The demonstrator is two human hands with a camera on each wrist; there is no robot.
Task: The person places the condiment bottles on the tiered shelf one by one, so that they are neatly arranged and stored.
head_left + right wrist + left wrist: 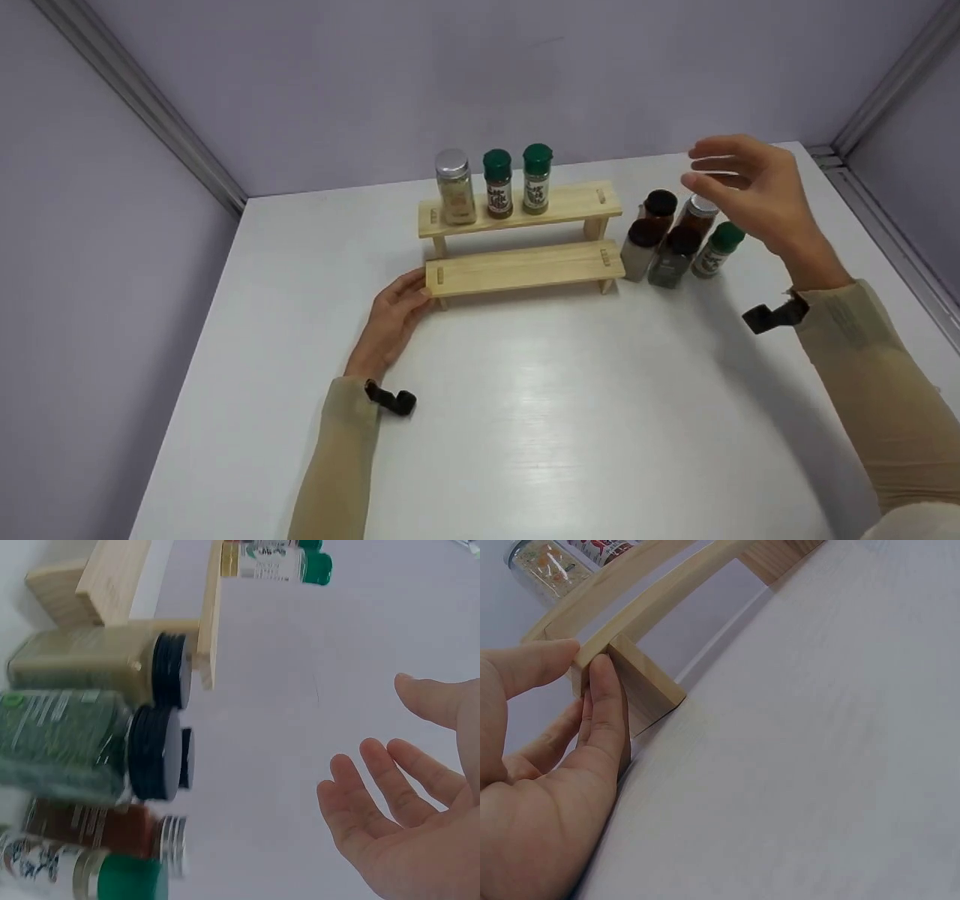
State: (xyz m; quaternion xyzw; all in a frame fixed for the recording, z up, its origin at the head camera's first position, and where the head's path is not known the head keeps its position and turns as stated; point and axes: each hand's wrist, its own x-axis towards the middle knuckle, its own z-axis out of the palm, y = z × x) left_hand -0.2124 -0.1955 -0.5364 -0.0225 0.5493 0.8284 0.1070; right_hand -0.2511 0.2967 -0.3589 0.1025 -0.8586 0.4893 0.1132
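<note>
A two-tier wooden spice rack (525, 268) stands on the white table. My left hand (391, 319) pinches the left end of its lower shelf; in the left wrist view, the thumb (551, 664) lies on the board's edge with fingertips under it. On the upper shelf are a silver-capped jar (455, 191) and two green-capped spice jars, one at the left (498, 187) and one at the right (537, 184). My right hand (757, 191) hovers over the jars beside the rack, fingers spread apart from the thumb, holding nothing.
Right of the rack cluster several jars: a pale one with a dark cap (637, 259), a dark green one (670, 266), a red-brown one with a black cap (660, 206), a silver-capped one (699, 217) and a green-capped one (716, 255). Walls (495, 75) enclose the table's back and sides.
</note>
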